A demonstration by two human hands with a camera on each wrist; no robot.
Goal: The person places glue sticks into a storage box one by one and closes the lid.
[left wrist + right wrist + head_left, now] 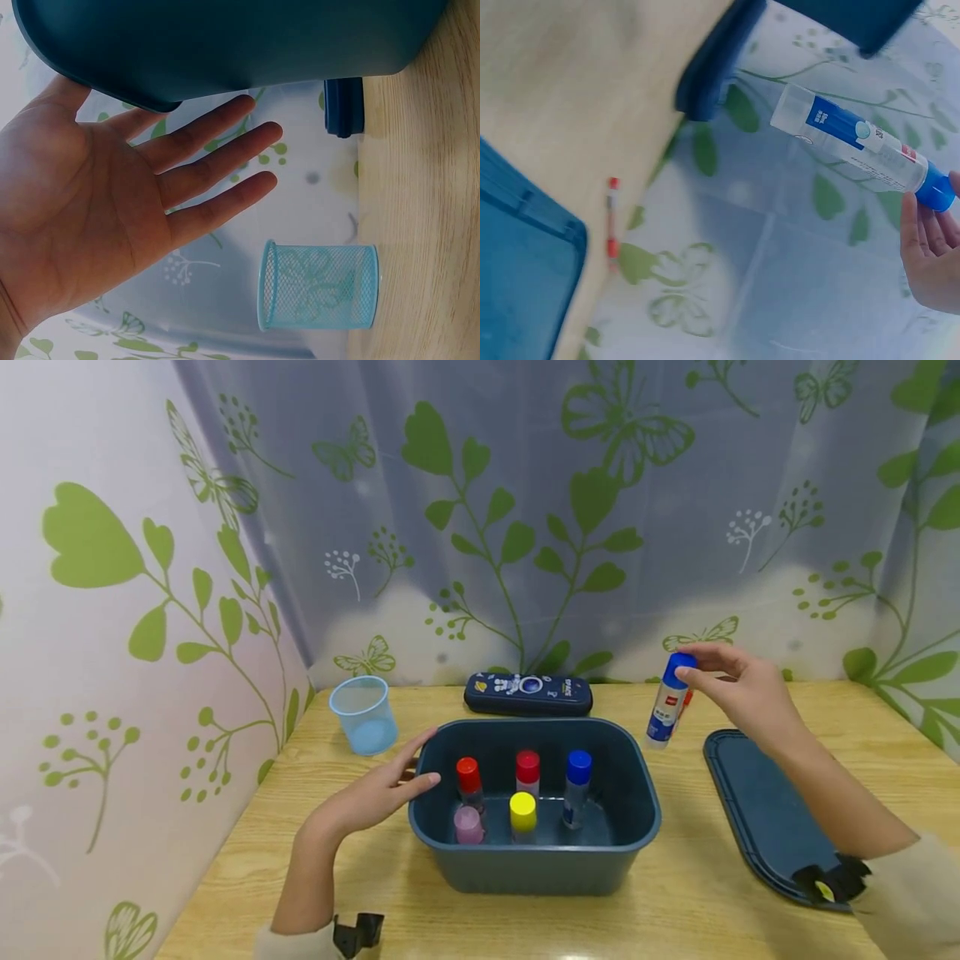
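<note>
In the head view my right hand (pixel 738 685) pinches a glue stick (pixel 664 710) by its blue cap, holding it up beyond the right end of a dark teal bin (pixel 536 870). The right wrist view shows the clear tube and blue label of the same glue stick (pixel 855 142). My left hand (pixel 378 797) rests on the bin's left rim, thumb inside and fingers outside. Those fingers look straight and spread in the left wrist view. Inside the bin stand several glue sticks: two red-capped, one blue-capped (pixel 577 777), one yellow-capped (pixel 522 814) and one with a pinkish cap (pixel 468 827).
A light blue mesh cup (pixel 365 717) stands left of the bin. Behind the bin lies a dark pencil case (pixel 528 695) with a space print. A teal lid (pixel 780 818) lies at the right. A red-and-white pen (pixel 612 221) is on the table near the curtain.
</note>
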